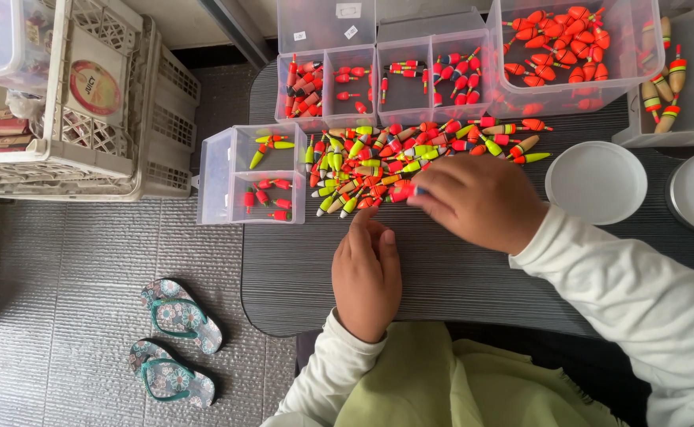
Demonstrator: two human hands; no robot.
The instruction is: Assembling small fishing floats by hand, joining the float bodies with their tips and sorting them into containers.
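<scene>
Fishing floats (pixel 378 162), heaped just before the clear divided box (pixel 378 75) on the dark table (pixel 299 269): light, hard, slick, best pinched mid-body; right hand (pixel 477 198) fingertips closed on one red float (pixel 404 192), left hand (pixel 366 277) flat, empty.

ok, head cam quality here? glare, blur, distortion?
Head view: even soft daylight, faint shadows; mild glare on the white round lids; slight motion blur on the right hand over the float pile; left hand sharp; wide-angle bending at the crate edge.
</scene>
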